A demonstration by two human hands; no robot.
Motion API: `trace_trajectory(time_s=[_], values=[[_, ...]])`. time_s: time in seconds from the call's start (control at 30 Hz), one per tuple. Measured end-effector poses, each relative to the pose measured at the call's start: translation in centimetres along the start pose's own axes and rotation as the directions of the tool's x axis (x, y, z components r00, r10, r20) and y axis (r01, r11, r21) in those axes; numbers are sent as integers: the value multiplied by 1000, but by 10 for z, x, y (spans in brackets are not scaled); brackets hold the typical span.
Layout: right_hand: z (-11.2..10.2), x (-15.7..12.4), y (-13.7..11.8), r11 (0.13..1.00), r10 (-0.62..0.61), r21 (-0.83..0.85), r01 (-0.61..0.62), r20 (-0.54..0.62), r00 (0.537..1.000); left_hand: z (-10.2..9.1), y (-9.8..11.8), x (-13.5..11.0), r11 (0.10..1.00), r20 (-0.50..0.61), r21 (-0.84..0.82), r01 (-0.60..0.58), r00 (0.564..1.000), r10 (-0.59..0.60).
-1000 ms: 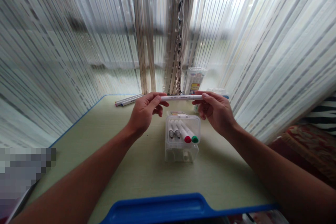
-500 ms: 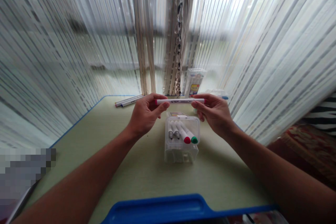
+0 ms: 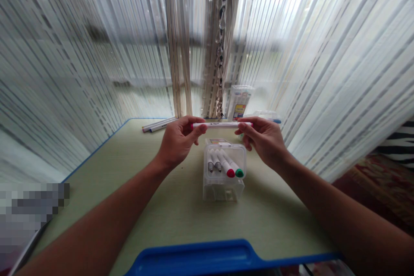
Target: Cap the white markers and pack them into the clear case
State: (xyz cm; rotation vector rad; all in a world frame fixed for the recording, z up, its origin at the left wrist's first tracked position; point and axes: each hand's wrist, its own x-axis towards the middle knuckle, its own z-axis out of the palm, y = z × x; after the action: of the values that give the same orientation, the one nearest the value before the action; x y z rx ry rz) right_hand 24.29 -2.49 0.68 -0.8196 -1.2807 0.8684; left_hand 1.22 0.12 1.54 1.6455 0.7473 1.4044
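1. A white marker (image 3: 221, 125), pink at both ends, is pinched between closed thumb and fingers by the left hand (image 3: 176, 142) and right hand (image 3: 267, 140), one end each.
2. It is held level above the surface (image 3: 171, 211).
3. Four pens (image 3: 223, 161) are contained, apparently, in a clear box (image 3: 223, 192).
4. Loose markers (image 3: 158, 125) are laid beyond the left hand.

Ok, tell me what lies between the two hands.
A white pen spans the gap from left hand to right hand, held near both ends, in the head view.
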Motion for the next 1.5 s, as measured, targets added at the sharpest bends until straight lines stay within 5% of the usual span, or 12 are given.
trace_trajectory(time_s=[0.53,1.17,1.5], values=[[-2,2,-4,987,114,115,-112,-4,994,1,-1,1,977,-3,-166,132,991,-135],[-2,0,1,1000,29,6,-29,7,1000,2,-1,-2,997,33,78,28,999,-30],[1,-1,2,998,61,18,-61,3,998,3,1,-3,999,25,33,33,999,-34]])
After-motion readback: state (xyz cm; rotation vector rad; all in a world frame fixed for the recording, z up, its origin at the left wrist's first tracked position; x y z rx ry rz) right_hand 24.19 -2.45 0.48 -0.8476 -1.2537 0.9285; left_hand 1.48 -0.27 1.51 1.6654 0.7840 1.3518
